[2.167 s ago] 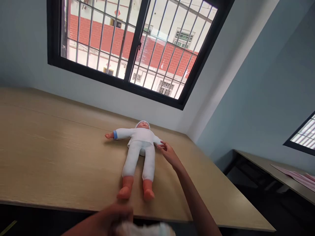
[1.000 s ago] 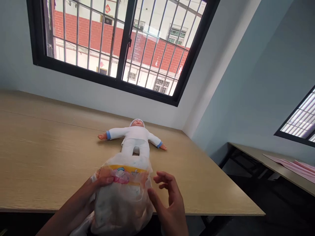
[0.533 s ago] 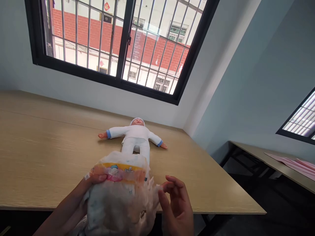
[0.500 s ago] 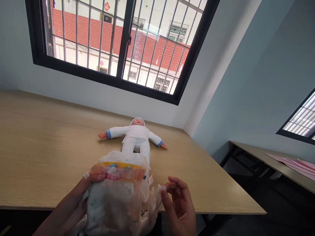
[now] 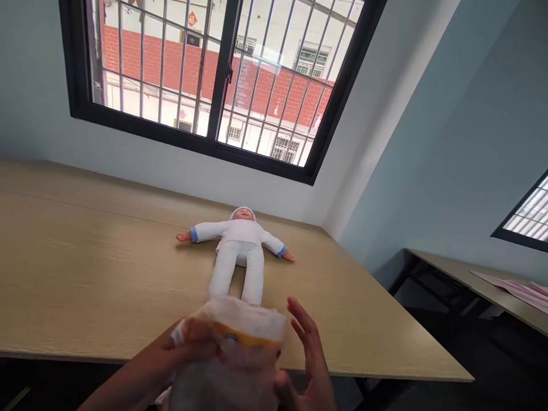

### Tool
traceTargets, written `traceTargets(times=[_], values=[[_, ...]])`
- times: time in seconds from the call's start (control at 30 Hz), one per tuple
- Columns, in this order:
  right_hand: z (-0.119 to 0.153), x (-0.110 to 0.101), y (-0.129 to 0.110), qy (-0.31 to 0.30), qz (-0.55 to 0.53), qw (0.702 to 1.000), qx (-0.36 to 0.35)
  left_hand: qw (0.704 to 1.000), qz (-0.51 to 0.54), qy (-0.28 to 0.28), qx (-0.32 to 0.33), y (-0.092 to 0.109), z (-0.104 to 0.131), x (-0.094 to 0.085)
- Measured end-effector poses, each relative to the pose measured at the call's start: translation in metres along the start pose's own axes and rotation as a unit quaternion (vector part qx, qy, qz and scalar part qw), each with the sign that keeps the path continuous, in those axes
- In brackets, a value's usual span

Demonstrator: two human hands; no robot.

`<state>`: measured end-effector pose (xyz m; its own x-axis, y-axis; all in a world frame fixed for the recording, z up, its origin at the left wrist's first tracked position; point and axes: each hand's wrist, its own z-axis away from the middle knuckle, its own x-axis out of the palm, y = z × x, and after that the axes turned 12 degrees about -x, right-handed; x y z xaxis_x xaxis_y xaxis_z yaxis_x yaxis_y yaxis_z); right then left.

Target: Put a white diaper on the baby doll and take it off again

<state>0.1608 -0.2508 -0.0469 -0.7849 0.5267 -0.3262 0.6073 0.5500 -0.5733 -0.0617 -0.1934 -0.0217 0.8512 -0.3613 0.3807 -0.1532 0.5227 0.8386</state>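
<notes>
A white diaper (image 5: 240, 365) with an orange and pink printed band hangs in front of the table's near edge, smeared by motion. My left hand (image 5: 192, 345) grips its left side near the band. At its right side is my right hand (image 5: 306, 354), with fingers raised and apart and the thumb close to the diaper's edge; whether the thumb touches it cannot be told. Beyond the diaper, a baby doll (image 5: 243, 233) in white clothes with blue cuffs lies on its back, arms spread and legs toward me. The diaper's top edge overlaps the doll's feet from this view.
The doll lies on a light wooden table (image 5: 107, 274). A barred window (image 5: 209, 146) is in the wall behind it. At the right, a second table (image 5: 445, 268) bears a pink striped cloth (image 5: 514, 290).
The diaper has moved down and to the right with my left hand, uncovering more of the doll's legs. My right hand's fingers have let go of the diaper's loose edge and spread. The view has shifted slightly.
</notes>
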Motion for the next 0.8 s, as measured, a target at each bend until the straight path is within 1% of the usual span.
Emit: traceTargets(times=[0.03,0.1,0.17,0.2,0.23,0.27,0.33,0.4,0.43,0.47,0.5,0.57,0.6,0.67,0.73,0.8], values=[[-0.004,0.003,-0.006,-0.034,-0.004,0.999,-0.038,1.0,-0.03,-0.006,0.0,-0.005,-0.001,0.001],[-0.01,0.009,-0.014,-0.104,0.02,0.991,-0.085,0.995,-0.093,0.024,0.015,-0.017,-0.006,0.001],[-0.014,0.013,-0.014,-0.162,0.065,0.978,-0.112,0.988,-0.141,0.056,0.039,-0.027,-0.013,-0.002],[-0.015,0.014,-0.013,-0.182,0.085,0.973,-0.116,0.984,-0.158,0.061,0.057,-0.03,-0.017,-0.004],[-0.016,0.015,-0.011,-0.19,0.098,0.97,-0.115,0.98,-0.174,0.056,0.076,-0.033,-0.019,-0.006],[-0.016,0.014,-0.01,-0.187,0.101,0.971,-0.106,0.977,-0.19,0.037,0.092,-0.034,-0.021,-0.008],[-0.017,0.01,-0.01,-0.16,0.077,0.982,-0.066,0.97,-0.222,-0.032,0.092,-0.033,-0.02,-0.012],[-0.021,0.003,-0.013,-0.116,0.025,0.993,-0.009,0.963,-0.248,-0.095,0.053,-0.033,-0.017,-0.018],[-0.023,0.0,-0.015,-0.098,-0.005,0.995,0.019,0.961,-0.255,-0.103,0.032,-0.034,-0.015,-0.022],[-0.027,-0.004,-0.016,-0.08,-0.031,0.995,0.045,0.962,-0.258,-0.092,0.017,-0.035,-0.013,-0.026],[-0.031,-0.007,-0.017,-0.06,-0.052,0.994,0.07,0.964,-0.258,-0.067,0.012,-0.037,-0.012,-0.03],[-0.039,-0.012,-0.016,-0.027,-0.081,0.99,0.115,0.965,-0.259,-0.023,0.017,-0.04,-0.012,-0.036],[-0.042,-0.013,-0.013,-0.014,-0.091,0.987,0.134,0.965,-0.262,-0.016,0.02,-0.041,-0.012,-0.039],[-0.045,-0.016,-0.006,0.011,-0.105,0.981,0.164,0.966,-0.258,-0.003,0.023,-0.042,-0.013,-0.041],[-0.045,-0.017,0.003,0.032,-0.116,0.974,0.194,0.972,-0.232,0.041,0.011,-0.041,-0.012,-0.041],[-0.044,-0.019,0.01,0.046,-0.124,0.966,0.222,0.98,-0.182,0.085,-0.011,-0.039,-0.01,-0.04]])
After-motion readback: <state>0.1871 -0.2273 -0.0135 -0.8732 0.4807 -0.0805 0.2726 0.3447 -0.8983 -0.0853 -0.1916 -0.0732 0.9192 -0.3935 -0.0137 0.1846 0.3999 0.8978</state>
